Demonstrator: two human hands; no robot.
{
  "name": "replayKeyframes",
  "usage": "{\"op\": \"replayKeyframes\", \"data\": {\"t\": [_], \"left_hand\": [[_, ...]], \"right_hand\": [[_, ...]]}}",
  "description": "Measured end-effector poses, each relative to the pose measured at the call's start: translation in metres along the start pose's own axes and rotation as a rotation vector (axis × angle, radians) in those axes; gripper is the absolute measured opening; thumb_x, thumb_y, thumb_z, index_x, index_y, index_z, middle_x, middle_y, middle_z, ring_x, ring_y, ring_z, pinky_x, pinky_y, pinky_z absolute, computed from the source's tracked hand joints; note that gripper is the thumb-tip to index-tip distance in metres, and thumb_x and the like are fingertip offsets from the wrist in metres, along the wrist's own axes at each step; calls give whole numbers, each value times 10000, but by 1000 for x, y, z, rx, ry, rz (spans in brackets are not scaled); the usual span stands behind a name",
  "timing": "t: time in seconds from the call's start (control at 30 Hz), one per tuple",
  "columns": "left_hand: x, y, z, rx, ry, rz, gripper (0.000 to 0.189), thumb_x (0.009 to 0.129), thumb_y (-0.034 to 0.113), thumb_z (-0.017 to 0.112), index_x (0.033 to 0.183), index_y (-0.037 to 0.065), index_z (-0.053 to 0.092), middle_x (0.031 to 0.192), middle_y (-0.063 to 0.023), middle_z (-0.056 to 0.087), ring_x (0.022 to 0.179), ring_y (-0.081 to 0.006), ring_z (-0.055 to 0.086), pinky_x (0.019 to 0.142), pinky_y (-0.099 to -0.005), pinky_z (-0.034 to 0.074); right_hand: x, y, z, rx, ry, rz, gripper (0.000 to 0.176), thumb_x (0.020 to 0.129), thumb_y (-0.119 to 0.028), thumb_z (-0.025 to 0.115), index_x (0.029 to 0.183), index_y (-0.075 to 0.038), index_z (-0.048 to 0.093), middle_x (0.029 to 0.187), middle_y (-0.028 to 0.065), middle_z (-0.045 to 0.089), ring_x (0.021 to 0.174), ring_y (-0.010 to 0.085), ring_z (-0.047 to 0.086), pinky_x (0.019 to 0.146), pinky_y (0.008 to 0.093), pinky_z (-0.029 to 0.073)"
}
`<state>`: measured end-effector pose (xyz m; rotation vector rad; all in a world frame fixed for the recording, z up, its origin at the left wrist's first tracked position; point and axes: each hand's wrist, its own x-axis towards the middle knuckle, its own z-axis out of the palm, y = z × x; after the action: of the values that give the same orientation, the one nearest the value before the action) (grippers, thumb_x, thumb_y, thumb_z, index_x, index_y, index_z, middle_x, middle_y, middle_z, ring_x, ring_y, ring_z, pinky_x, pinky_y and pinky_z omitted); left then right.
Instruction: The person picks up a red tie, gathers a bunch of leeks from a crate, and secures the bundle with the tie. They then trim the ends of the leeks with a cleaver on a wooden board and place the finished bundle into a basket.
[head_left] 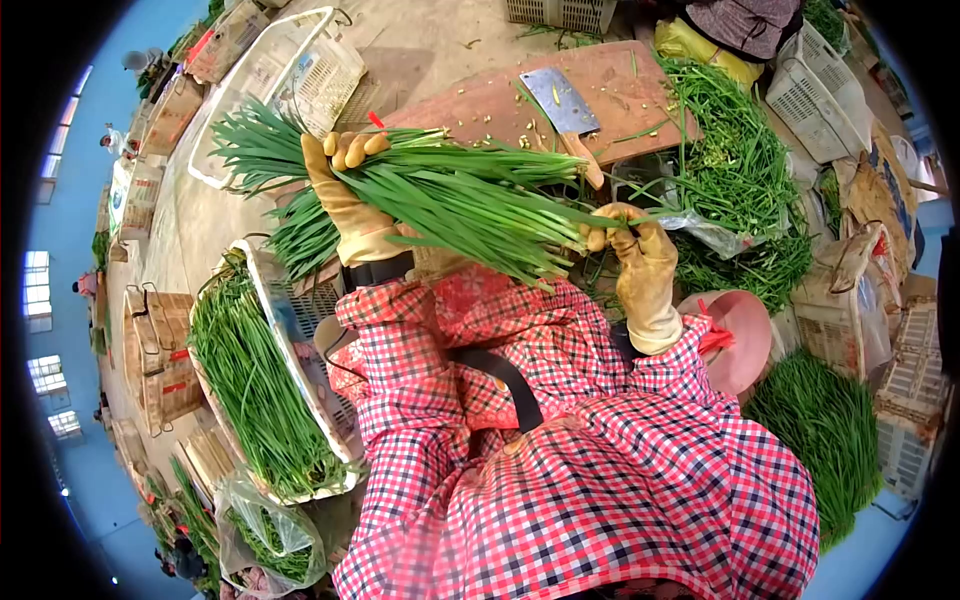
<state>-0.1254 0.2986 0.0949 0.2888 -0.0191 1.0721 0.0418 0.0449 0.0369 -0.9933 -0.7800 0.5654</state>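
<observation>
Head view: two gloved hands hold a bunch of long green stalks (470, 200) in front of a checked garment.
At far left, a white crate (345, 448) holds more long greens (255, 370), with a clear plastic bag (270, 535) of greens near its lower end. Next, the left hand (350, 190) is clenched round the leafy part of the bunch, thumb up and fingers curled over it. The stalks stretch rightward, pale ends first, past the near edge of a reddish board (450, 103). On the board lies a cleaver (560, 100), its wooden handle pointing toward the person. The right hand (640, 265) pinches at the pale ends with bent fingers. Farther right are a heap of loose greens (735, 160), a pink basin (745, 345) and a dense green bundle (820, 435).
</observation>
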Motion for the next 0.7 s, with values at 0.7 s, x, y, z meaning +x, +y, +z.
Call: {"op": "replayKeyframes", "data": {"t": [0.7], "left_hand": [[-15, 48, -15, -265, -407, -109, 277, 965, 300, 582, 773, 108, 529, 626, 43, 535, 581, -90, 543, 683, -284, 443]], "right_hand": [[32, 16, 24, -39, -267, 613, 495, 852, -306, 770, 1212, -12, 603, 914, -23, 648, 769, 36, 541, 670, 193, 434]]}}
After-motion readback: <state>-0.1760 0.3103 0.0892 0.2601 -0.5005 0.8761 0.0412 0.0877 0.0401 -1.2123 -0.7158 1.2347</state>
